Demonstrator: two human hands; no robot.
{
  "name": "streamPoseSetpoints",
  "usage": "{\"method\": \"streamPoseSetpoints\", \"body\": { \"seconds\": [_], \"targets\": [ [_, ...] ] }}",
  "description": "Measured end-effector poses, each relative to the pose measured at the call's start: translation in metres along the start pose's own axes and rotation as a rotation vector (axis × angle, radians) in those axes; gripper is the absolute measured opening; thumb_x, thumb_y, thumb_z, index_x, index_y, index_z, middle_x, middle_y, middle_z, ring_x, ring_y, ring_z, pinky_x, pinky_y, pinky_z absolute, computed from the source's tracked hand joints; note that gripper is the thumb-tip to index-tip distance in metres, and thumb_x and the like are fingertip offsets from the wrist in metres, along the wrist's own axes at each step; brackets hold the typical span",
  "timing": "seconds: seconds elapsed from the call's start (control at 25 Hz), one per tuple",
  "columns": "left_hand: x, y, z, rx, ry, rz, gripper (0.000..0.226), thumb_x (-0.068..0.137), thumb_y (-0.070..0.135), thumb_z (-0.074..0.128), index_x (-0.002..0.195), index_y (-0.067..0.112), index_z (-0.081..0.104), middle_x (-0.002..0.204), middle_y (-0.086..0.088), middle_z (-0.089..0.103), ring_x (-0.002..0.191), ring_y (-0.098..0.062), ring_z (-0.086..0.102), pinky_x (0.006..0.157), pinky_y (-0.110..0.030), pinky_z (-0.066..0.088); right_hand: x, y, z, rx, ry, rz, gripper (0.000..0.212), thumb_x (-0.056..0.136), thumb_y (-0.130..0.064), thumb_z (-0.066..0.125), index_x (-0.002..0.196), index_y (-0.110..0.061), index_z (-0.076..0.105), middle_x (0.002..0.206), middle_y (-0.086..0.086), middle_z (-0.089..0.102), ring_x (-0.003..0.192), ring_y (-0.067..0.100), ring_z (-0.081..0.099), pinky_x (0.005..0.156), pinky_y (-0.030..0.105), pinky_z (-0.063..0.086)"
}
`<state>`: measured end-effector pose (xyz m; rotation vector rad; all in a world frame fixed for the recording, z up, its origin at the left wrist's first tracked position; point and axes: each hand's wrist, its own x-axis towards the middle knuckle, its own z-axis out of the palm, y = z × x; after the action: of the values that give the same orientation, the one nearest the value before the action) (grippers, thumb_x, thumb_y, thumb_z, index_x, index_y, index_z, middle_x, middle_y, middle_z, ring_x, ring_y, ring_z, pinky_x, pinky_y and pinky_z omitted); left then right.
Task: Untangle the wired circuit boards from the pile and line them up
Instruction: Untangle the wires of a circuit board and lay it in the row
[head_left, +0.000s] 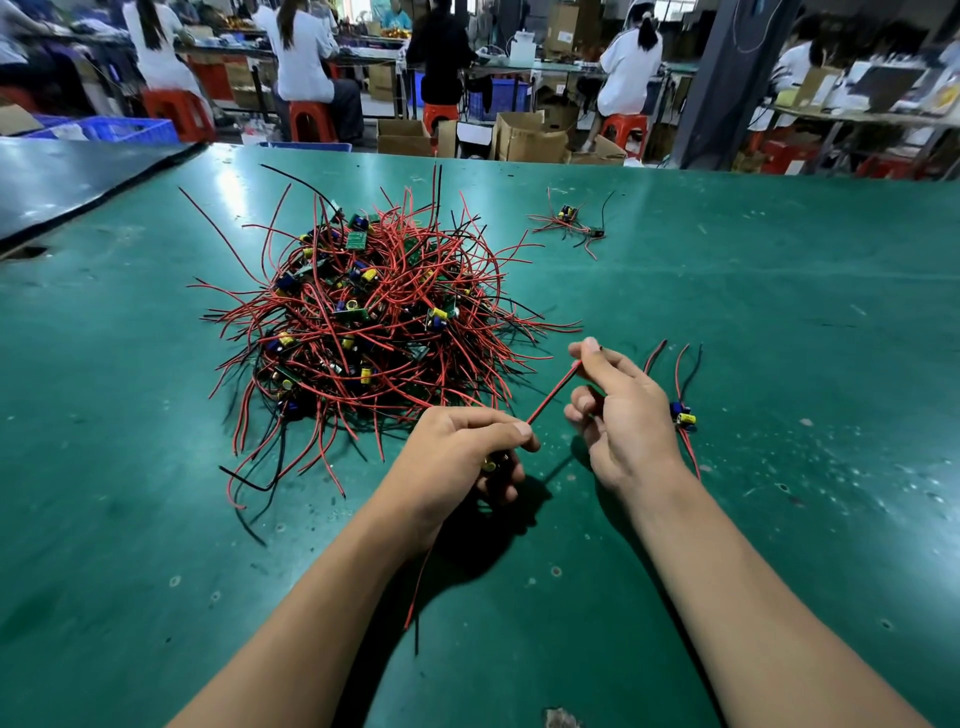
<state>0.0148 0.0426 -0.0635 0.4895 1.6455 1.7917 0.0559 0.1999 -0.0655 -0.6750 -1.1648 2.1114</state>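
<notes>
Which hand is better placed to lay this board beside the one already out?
Right, likely: the right hand pinches the red wire beside the laid-out board; the left hand, gripping the held board, sits farther.

Green table (779, 322): big tangled pile (363, 322) of wired boards, small cluster (569, 223) beyond, single board (684, 415) near right.

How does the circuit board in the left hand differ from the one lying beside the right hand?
The held board is gripped in the left hand; the lying board rests on the table. Fingers hide most of the held board; the lying board shows blue and yellow parts. The held board's red wire runs straight to the right hand, which pinches it; the lying board's wires lie loose. Both have red wires.
</notes>
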Motion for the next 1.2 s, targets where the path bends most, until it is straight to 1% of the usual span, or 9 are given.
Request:
{"method": "streamPoseSetpoints", "body": {
  "seconds": [0.12,0.2,0.4,0.52,0.6,0.76,0.88,1.0,1.2],
  "targets": [
    [0.001,-0.001,-0.002,-0.001,0.001,0.008,0.016,0.087,0.007,0.067,0.075,-0.001,0.073,0.057,-0.013,0.058,0.050,-0.018,0.056,0.047,-0.023,0.048,-0.001,-0.009,-0.002,0.231,-0.068,0.233,0.023,0.101,-0.016,0.056,0.086,-0.006,0.069,0.061,-0.003,0.059,0.041,0.005,0.045,0.040,0.017,0.041],
    [0.002,-0.001,-0.002,0.001,0.012,0.016,0.016,0.086,0.007,0.067,0.075,-0.002,0.073,0.057,-0.011,0.060,0.051,-0.017,0.057,0.047,-0.024,0.049,-0.001,-0.012,-0.005,0.277,-0.093,0.293,0.022,0.102,-0.014,0.055,0.089,-0.004,0.070,0.063,0.000,0.061,0.045,0.004,0.052,0.044,0.017,0.048],
    [0.002,-0.003,-0.003,-0.018,0.038,0.015,0.017,0.087,0.004,0.065,0.073,-0.001,0.073,0.061,-0.014,0.059,0.051,-0.017,0.057,0.048,-0.024,0.049,0.000,-0.004,-0.007,-0.108,-0.078,0.040,0.014,0.098,-0.013,0.062,0.092,-0.007,0.073,0.066,-0.004,0.061,0.049,0.005,0.053,0.048,0.018,0.048],
    [0.003,-0.004,-0.002,-0.030,0.053,0.020,0.016,0.088,0.005,0.064,0.076,0.002,0.075,0.070,-0.017,0.062,0.053,-0.018,0.059,0.050,-0.025,0.050,-0.006,-0.001,-0.007,-0.148,-0.266,0.124,0.011,0.091,-0.016,0.068,0.094,-0.008,0.074,0.069,-0.003,0.061,0.051,0.006,0.051,0.047,0.017,0.045],
    [0.003,-0.005,-0.003,-0.048,0.061,0.006,0.016,0.089,0.007,0.063,0.080,0.007,0.076,0.065,-0.012,0.062,0.052,-0.019,0.059,0.050,-0.026,0.051,-0.014,0.003,-0.006,-0.234,-0.440,0.219,0.016,0.088,-0.019,0.069,0.099,-0.009,0.074,0.071,0.001,0.065,0.052,0.007,0.056,0.047,0.017,0.045],
    [0.004,-0.007,-0.003,-0.041,0.062,0.021,0.017,0.092,0.011,0.062,0.083,0.012,0.077,0.058,-0.005,0.061,0.050,-0.019,0.058,0.049,-0.025,0.050,-0.021,0.007,-0.007,-0.314,-0.601,0.281,0.014,0.091,-0.019,0.070,0.103,-0.013,0.076,0.089,0.009,0.071,0.065,0.017,0.065,0.064,0.031,0.057],
    [0.004,-0.007,-0.002,-0.033,0.071,0.034,0.017,0.090,0.009,0.064,0.080,0.009,0.077,0.057,-0.005,0.060,0.049,-0.016,0.057,0.046,-0.024,0.049,-0.020,0.007,-0.009,-0.345,-0.580,0.251,0.015,0.092,-0.021,0.070,0.102,-0.012,0.077,0.089,0.011,0.069,0.065,0.015,0.059,0.060,0.027,0.047],
    [0.006,-0.007,-0.004,-0.015,0.094,0.037,0.015,0.086,0.006,0.065,0.075,0.006,0.075,0.058,-0.009,0.059,0.047,-0.015,0.055,0.044,-0.023,0.046,-0.018,0.008,-0.008,-0.502,-0.489,0.134,0.015,0.095,-0.025,0.068,0.098,-0.016,0.079,0.075,0.007,0.063,0.051,0.008,0.049,0.044,0.019,0.035],
    [0.007,-0.009,-0.004,0.053,0.061,0.050,0.015,0.086,0.009,0.066,0.074,0.007,0.076,0.060,-0.014,0.060,0.048,-0.019,0.052,0.047,-0.021,0.045,-0.006,0.007,-0.012,-0.688,-0.292,-0.128,0.015,0.097,-0.027,0.065,0.095,-0.020,0.079,0.047,-0.011,0.050,0.037,0.005,0.037,0.041,0.016,0.029]
  ]
}}
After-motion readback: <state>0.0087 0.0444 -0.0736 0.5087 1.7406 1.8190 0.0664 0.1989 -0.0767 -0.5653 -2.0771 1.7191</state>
